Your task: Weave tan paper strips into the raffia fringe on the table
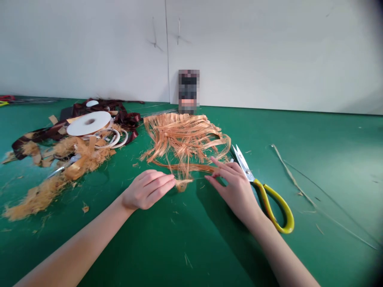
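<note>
A sheet of frayed orange ribbon strands (184, 137) lies spread on the green mat (191, 239), joined along its far edge. My left hand (148, 189) pinches a gathered tuft of these strands (181, 184) at its fingertips. My right hand (231, 185) holds a long strand (191, 166) between its fingertips, drawing it out sideways from the sheet. Just beyond that hand lie yellow-handled scissors (259, 190), blades pointing away and open a little. The fingers partly hide the strand ends.
At the left lie a white ribbon spool (89, 123), dark maroon ribbon (127, 119) and a heap of frayed tan fibres (38, 199). Thin dry stems (299, 187) lie at the right. A pixelated upright box (188, 91) stands against the white wall (269, 52).
</note>
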